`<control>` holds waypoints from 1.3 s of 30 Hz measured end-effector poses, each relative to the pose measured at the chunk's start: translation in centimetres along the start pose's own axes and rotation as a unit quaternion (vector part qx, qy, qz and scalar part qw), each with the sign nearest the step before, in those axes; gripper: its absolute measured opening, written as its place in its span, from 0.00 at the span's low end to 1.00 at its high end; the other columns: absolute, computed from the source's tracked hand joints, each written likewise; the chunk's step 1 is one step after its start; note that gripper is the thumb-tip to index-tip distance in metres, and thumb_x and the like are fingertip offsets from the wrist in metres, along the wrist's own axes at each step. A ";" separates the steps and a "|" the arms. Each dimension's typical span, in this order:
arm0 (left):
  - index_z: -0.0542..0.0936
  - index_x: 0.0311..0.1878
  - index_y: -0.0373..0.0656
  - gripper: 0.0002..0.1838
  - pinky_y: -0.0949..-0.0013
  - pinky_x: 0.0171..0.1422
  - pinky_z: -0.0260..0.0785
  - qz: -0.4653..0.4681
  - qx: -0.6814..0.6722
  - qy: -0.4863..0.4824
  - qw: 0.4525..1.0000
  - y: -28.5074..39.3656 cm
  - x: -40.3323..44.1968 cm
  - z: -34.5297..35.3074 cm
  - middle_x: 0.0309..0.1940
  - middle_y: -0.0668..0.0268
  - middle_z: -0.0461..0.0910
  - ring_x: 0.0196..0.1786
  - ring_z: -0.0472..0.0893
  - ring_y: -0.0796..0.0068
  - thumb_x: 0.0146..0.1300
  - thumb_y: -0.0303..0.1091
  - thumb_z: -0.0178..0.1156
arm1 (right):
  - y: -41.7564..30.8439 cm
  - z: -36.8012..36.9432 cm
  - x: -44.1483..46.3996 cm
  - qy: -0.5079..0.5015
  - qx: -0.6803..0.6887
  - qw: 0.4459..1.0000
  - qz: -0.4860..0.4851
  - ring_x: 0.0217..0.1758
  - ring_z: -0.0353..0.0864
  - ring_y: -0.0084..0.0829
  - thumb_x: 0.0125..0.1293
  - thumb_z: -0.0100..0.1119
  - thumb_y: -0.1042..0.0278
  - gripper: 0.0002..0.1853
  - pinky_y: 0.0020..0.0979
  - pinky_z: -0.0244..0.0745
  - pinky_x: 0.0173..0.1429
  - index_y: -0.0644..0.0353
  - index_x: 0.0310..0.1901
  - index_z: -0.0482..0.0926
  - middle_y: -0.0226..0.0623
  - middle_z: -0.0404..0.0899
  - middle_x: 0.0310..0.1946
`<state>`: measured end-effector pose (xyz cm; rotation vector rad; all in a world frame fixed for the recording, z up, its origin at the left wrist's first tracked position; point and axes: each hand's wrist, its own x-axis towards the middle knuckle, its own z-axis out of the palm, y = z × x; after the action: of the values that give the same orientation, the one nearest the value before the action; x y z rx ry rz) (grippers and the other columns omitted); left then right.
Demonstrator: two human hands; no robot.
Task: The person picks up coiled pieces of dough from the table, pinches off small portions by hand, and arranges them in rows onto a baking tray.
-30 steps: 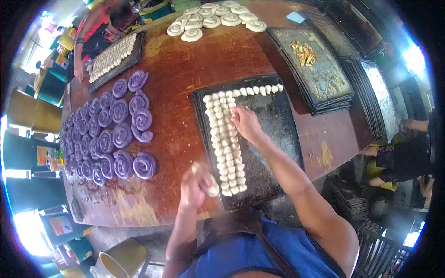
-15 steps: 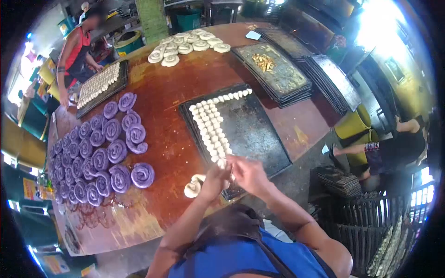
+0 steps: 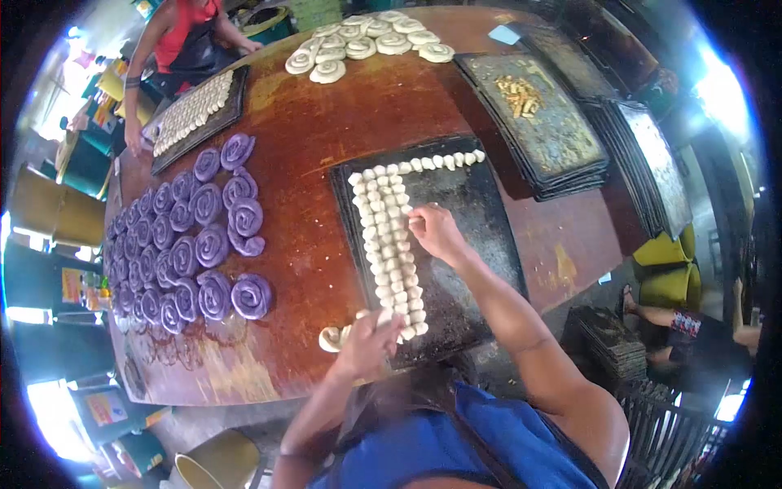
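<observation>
A dark tray holds columns of small white dough pieces on its left side and a row along its far edge. My right hand is over the tray, its fingers pinched at the right side of the columns; the dough at the fingertips is mostly hidden. Beside the tray's near left corner, my left hand is closed round a white dough strip. The strip's coiled end rests on the table.
Purple dough spirals cover the left. White spirals lie at the far side. Stacked trays stand at the right, the top one bearing brown pieces. A co-worker stands beside another filled tray.
Half a second ago both hands were together at the tray's near end. My right hand has moved away up the columns, while my left stays near the dough strip. The camera view has shifted.
</observation>
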<state>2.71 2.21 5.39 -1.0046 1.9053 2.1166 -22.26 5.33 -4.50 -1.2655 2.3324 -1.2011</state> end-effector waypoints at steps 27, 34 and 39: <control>0.72 0.51 0.37 0.12 0.79 0.32 0.63 0.068 -0.157 -0.133 0.976 -2.8 -1.7 -0.2 0.33 0.68 0.72 0.31 0.71 0.81 0.64 0.24 0.52 | -15.9 -4.7 -13.0 -0.087 0.119 0.988 -0.048 0.26 0.80 0.27 0.60 0.65 0.62 0.13 0.31 0.73 0.28 0.64 0.30 0.78 0.40 0.79 0.24; 0.76 0.39 0.43 0.12 0.74 0.18 0.56 0.057 -0.334 0.038 0.940 -2.4 -0.2 -0.9 0.21 0.70 0.73 0.19 0.69 0.81 0.70 0.40 0.50 | -3.8 -3.2 -3.9 -0.082 0.079 0.979 0.171 0.33 0.81 0.34 0.59 0.64 0.68 0.08 0.35 0.75 0.38 0.64 0.32 0.79 0.41 0.81 0.28; 0.76 0.43 0.40 0.07 0.72 0.24 0.67 0.033 -0.249 -0.032 0.967 -3.5 -0.1 -2.5 0.25 0.68 0.75 0.26 0.74 0.77 0.69 0.31 0.51 | 0.7 1.6 -1.4 -0.019 -0.013 1.000 0.018 0.41 0.79 0.55 0.58 0.64 0.72 0.17 0.45 0.77 0.46 0.63 0.48 0.74 0.54 0.78 0.39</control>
<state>5.48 0.66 2.50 -0.9381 1.4182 2.7050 -20.93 5.71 -6.29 -1.2372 2.3401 -1.1292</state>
